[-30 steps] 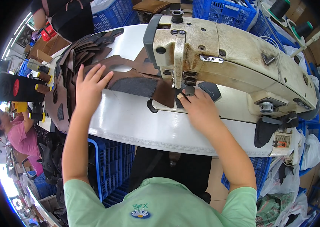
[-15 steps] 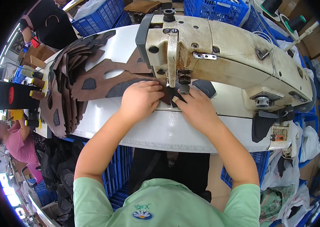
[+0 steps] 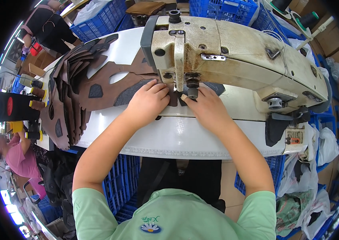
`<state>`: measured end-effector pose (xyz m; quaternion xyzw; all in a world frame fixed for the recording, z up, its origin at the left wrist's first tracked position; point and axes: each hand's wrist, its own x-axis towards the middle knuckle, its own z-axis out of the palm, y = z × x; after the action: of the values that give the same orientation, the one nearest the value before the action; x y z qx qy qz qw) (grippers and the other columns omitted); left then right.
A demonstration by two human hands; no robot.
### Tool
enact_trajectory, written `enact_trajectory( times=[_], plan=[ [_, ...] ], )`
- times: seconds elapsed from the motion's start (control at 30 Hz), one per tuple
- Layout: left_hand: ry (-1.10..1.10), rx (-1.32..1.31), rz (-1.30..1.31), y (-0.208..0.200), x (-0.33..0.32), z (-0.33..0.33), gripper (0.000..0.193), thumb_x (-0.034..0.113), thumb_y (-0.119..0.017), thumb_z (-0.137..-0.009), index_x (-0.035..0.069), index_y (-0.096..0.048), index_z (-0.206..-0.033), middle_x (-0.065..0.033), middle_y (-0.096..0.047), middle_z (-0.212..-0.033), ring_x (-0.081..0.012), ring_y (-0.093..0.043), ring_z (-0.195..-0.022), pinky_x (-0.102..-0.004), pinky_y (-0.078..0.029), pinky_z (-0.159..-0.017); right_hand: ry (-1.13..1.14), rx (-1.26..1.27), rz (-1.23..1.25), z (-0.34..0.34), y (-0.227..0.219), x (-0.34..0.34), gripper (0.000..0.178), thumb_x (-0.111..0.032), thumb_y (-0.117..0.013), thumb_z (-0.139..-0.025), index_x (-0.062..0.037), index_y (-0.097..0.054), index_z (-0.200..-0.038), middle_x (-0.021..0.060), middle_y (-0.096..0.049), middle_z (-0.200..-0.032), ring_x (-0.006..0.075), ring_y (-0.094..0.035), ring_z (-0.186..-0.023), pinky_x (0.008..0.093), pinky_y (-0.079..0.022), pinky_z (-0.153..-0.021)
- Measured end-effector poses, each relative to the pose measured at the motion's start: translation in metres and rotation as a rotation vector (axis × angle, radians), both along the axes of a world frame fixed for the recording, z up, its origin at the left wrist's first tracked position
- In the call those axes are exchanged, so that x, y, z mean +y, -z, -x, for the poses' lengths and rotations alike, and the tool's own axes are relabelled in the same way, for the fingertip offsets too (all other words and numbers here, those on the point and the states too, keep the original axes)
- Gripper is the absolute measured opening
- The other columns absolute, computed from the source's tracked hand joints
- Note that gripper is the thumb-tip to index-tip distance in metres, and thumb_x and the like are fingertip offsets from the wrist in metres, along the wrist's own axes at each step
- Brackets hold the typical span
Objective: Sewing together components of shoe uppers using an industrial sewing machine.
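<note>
A brown leather piece (image 3: 135, 76) with dark patches lies under the head of a cream sewing machine (image 3: 237, 44). My left hand (image 3: 148, 103) rests on its near right edge, fingers laid along the leather just left of the needle area. On the other side of the presser foot, my right hand (image 3: 207, 106) has its thumb and fingers closed at a small black piece (image 3: 182, 101) beside the brown leather. The thumb has a light covering at its tip. The machine head partly hides the right fingers. Behind that hand shows another black patch (image 3: 216, 87).
A stack of brown leather pieces (image 3: 63, 88) overhangs the table's left side. Thread spools (image 3: 36, 103) stand beyond it. Blue crates (image 3: 223, 11) sit behind the machine, and plastic bags (image 3: 297, 192) hang at the right. Two other people are at the left.
The leather under the needle has shifted slightly, and a brown strip now shows between my hands. My left fingers lie straighter. The whole view has moved a little.
</note>
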<state>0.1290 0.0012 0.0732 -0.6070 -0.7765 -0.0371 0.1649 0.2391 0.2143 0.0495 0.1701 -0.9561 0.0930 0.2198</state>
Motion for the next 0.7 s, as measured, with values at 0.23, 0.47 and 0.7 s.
enact_trajectory(
  times=[0.23,0.47,0.7],
  plan=[
    [0.089,-0.155,-0.059,-0.001,0.000,0.005,0.030,0.007,-0.070,-0.067,0.006,-0.074,-0.097,-0.0073,-0.071,-0.105,-0.0258,-0.065,-0.103,-0.0391,-0.052,-0.094,-0.190,0.023,0.010,0.000,0.008,0.018,0.020,-0.013,-0.062,-0.082,-0.0081,-0.070,-0.099,0.0049,-0.066,-0.100,0.0230,-0.059,-0.098,0.0379,-0.052,-0.083],
    [-0.029,-0.513,-0.084,-0.016,0.008,0.015,0.022,0.005,-0.068,-0.072,0.008,-0.076,-0.092,-0.0092,-0.072,-0.094,-0.0282,-0.067,-0.093,-0.0387,-0.054,-0.083,-0.187,0.069,0.044,0.000,0.013,0.013,0.013,-0.013,-0.063,-0.082,-0.0069,-0.068,-0.092,0.0042,-0.064,-0.095,0.0227,-0.058,-0.092,0.0357,-0.052,-0.078],
    [-0.074,-0.579,-0.049,-0.011,0.007,0.022,0.028,0.003,-0.070,-0.073,0.007,-0.076,-0.100,-0.0121,-0.073,-0.102,-0.0312,-0.068,-0.092,-0.0384,-0.054,-0.083,-0.131,0.089,-0.036,0.002,0.015,0.008,0.010,-0.013,-0.061,-0.084,-0.0041,-0.063,-0.084,0.0045,-0.057,-0.085,0.0229,-0.056,-0.088,0.0355,-0.051,-0.077]
  ],
)
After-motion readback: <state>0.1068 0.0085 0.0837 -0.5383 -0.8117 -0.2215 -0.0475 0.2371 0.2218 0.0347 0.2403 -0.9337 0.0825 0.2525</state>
